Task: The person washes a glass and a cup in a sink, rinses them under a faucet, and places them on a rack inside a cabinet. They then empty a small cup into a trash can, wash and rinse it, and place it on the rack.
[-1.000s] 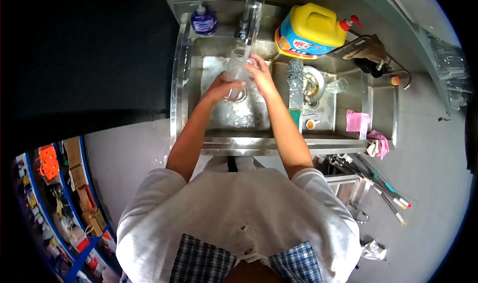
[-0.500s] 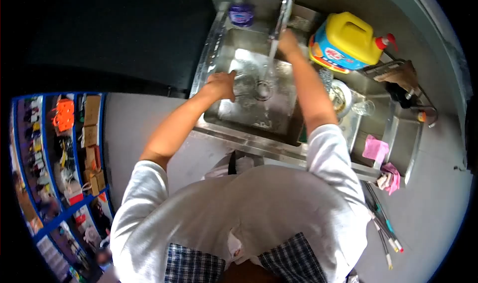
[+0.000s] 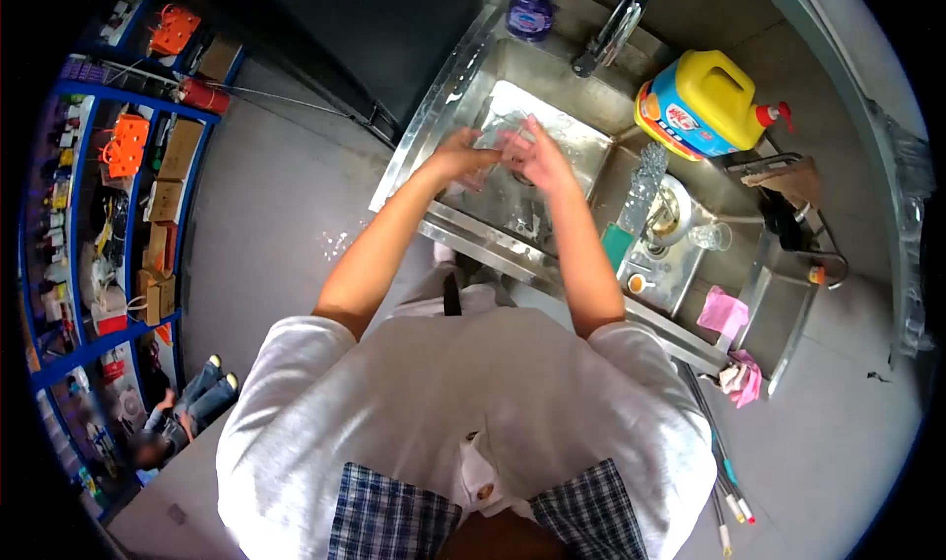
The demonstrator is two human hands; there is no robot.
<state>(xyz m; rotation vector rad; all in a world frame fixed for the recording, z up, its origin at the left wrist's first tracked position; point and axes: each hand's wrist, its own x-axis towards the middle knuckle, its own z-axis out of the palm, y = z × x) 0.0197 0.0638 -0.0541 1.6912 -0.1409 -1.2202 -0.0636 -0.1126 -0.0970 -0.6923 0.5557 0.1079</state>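
Over the left basin of the steel sink (image 3: 473, 220), my two hands hang close together, both smeared by motion. My left hand (image 3: 459, 158) is open, its fingers stretched toward the other hand, and nothing shows in it. Fingers spread, my right hand (image 3: 538, 158) is open and holds nothing. Their fingertips overlap in this view. Behind them the dark chrome faucet (image 3: 619, 30) reaches over the basin, with no stream under its spout. A purple soap bottle (image 3: 529, 18) stands at the back left corner.
Right of the basin stand a large yellow detergent jug (image 3: 705, 102), a white bowl (image 3: 672, 210), a clear glass (image 3: 711, 236) and a green scouring pad (image 3: 617, 245). Pink cloths (image 3: 723, 311) lie farther right. A person (image 3: 192, 407) is by the blue shelves (image 3: 69, 368) at left.
My right hand has come away from the faucet, down and left toward my left hand. The water stream has stopped. The view has shifted, showing more shelving.
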